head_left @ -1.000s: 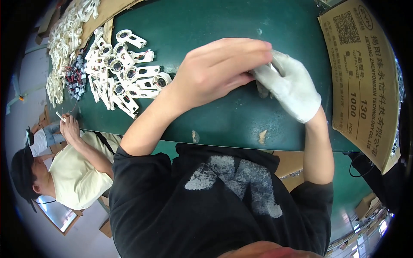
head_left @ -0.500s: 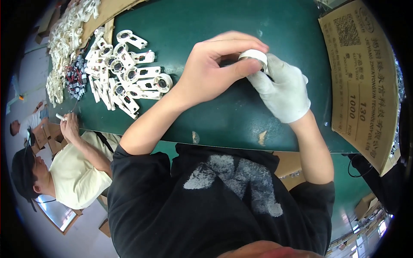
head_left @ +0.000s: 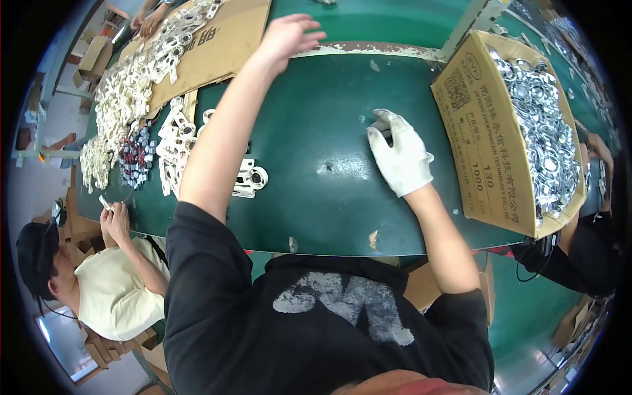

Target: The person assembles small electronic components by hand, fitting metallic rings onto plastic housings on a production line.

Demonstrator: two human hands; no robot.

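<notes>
My bare left hand point(head_left: 289, 41) is stretched out past the far right corner of the cardboard sheet point(head_left: 227, 49), its fingers apart and nothing seen in them. My right hand point(head_left: 401, 155), in a white glove with grey fingertips, is over the green table point(head_left: 316, 118). Its fingers are loosely bent, with a dark gap beside the thumb, and no part shows in it. White plastic parts with round ring ends point(head_left: 176, 148) lie left of my left forearm, which hides some of them. One ring-ended white part point(head_left: 255, 178) shows to the forearm's right.
A cardboard box point(head_left: 487, 145) full of shiny metal rings point(head_left: 543, 138) stands at the right. Farther left are a heap of white parts point(head_left: 122, 108) and small grey motor-like pieces with wires point(head_left: 136, 158). A co-worker point(head_left: 118, 283) at the left holds a white piece. A ledge point(head_left: 375, 50) crosses behind.
My hands have separated. The left swung far and leftward; the right moved slightly left and nearer. The white ring-shaped part they held is no longer seen in either hand. The view has shifted, too.
</notes>
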